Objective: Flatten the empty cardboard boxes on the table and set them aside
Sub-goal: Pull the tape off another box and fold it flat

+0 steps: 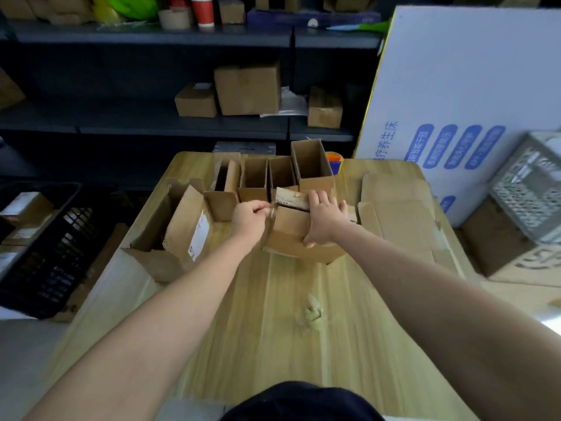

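Observation:
A small brown cardboard box (291, 235) lies in the middle of the wooden table (273, 314), its taped flap raised at the back. My right hand (323, 218) lies over the box's right top, fingers curled over its edge and thumb down the front. At the box's left edge my left hand (250, 218) pinches a small thin metallic thing; what it is I cannot tell. Behind stand several open empty boxes (282, 174). A larger open box with a label (182, 223) lies on its side at the left. Flattened cardboard (400, 214) is stacked at the right.
A crumpled scrap of tape (312, 311) lies on the table nearer to me. A black crate (45, 253) stands left of the table. A white printed board (455, 101) leans at the right, with a grey crate (528, 189) on a carton. Dark shelves (182, 123) with boxes stand behind.

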{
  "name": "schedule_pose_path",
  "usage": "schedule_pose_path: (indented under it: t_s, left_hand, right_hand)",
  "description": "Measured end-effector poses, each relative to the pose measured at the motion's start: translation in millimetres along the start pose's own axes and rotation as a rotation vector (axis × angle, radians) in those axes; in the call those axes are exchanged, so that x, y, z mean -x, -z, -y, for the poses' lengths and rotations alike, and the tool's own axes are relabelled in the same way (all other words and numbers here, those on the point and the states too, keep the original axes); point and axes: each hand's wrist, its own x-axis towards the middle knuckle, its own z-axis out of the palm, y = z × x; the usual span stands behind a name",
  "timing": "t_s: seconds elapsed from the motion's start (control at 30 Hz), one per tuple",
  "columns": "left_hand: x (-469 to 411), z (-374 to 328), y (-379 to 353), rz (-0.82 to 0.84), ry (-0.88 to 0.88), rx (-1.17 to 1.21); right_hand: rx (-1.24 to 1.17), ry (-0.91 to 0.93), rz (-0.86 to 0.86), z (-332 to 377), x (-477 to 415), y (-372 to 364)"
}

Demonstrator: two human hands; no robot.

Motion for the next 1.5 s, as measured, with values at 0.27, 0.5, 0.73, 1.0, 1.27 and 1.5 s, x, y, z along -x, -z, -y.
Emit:
schedule_pose_path:
  t_s: [0.27, 0.5, 0.73, 1.0, 1.27, 1.5]
  left_hand:
    - [10.9, -16.5, -32.7, 0.098, 0.016, 0.035]
    - [5.8, -28.3, -45.7, 0.008, 0.250, 0.473]
    - [0.4, -9.1, -51.3, -0.239, 0.379, 0.494]
    - [38.2, 39.8, -80.7, -0.076, 0.182, -0.075]
    - [104.8, 82.8, -134.3, 0.511, -0.106, -0.561]
    - [108.3, 107.3, -139.7, 0.701, -0.010, -0.598]
  right_hand:
    - [0.019, -0.054, -0.057, -35.3, 27.6, 8.2]
    - [-0.012, -0.063, -0.119, -67.5, 50.2, 26.9]
    - [-0.051, -0.109, -0.179, -94.7, 65.1, 43.6]
    - [0.037, -0.252, -0.217, -134.1, 84.8, 58.4]
    - [-0.010, -0.197, -0.214, -132.8, 96.7, 39.7]
    - [-0.053, -0.147, -0.213, -135.9, 96.1, 32.0]
